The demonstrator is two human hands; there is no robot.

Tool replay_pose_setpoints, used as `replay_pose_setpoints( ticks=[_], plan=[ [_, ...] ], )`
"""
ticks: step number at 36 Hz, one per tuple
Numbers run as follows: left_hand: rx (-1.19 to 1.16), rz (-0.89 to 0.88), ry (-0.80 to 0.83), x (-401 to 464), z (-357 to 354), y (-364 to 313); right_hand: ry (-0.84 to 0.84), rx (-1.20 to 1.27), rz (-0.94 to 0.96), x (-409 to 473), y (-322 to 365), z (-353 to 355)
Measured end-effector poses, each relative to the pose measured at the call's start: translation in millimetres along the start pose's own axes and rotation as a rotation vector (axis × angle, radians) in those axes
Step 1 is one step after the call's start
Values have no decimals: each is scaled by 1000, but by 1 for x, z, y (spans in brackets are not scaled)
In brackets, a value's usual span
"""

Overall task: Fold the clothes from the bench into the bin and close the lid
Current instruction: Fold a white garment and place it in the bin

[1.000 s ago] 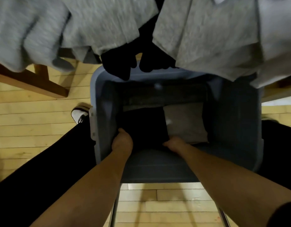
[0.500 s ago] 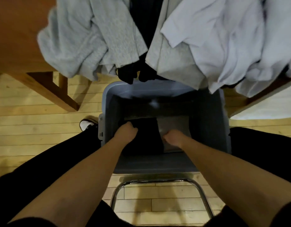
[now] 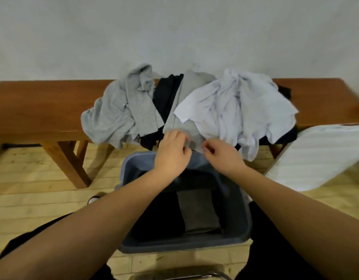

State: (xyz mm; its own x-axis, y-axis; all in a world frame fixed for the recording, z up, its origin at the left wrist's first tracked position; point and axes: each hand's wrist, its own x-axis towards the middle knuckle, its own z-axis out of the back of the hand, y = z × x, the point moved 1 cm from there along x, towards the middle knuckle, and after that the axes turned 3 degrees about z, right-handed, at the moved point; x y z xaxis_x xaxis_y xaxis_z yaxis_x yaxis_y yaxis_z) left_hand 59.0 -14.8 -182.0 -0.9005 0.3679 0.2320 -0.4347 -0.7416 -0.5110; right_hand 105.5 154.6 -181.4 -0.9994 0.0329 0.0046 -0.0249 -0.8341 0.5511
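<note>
A pile of clothes lies on the brown wooden bench [image 3: 43,110]: a light grey garment [image 3: 122,112], a dark navy one [image 3: 167,93], a beige-grey one [image 3: 179,116] and a white shirt [image 3: 237,106]. The open grey-blue bin [image 3: 242,221] stands on the floor in front of it. Inside lie a folded black garment [image 3: 160,215] and a folded grey one [image 3: 198,211]. My left hand [image 3: 172,152] and my right hand [image 3: 222,155] are above the bin's far rim. Both have curled fingers pinching the hanging hem of the beige-grey garment.
The white bin lid [image 3: 320,156] leans at the right against the bench end. Bench legs [image 3: 69,160] stand left of the bin. My dark-trousered legs flank the bin, and a metal chair frame [image 3: 194,276] shows at the bottom edge. A pale wall is behind the bench.
Both hands have come up out of the bin, leaving the folded black garment inside, and reached to the hem of the beige-grey garment. The view has tilted up to the bench.
</note>
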Motion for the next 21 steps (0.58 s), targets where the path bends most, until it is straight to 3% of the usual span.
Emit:
replay_pose_setpoints(
  ticks=[5,11,17,21],
  plan=[
    [84,-163,18,37,-7,-36,-272,-243,67,15,-24,49],
    [144,-214,92,67,-28,-68,-236,-188,-339,31,-71,85],
    [186,-315,169,80,-58,-100,-268,-219,-308,27,-106,80],
    [307,-220,302,85,-74,-112,-234,-227,-272,27,-113,84]
  ],
)
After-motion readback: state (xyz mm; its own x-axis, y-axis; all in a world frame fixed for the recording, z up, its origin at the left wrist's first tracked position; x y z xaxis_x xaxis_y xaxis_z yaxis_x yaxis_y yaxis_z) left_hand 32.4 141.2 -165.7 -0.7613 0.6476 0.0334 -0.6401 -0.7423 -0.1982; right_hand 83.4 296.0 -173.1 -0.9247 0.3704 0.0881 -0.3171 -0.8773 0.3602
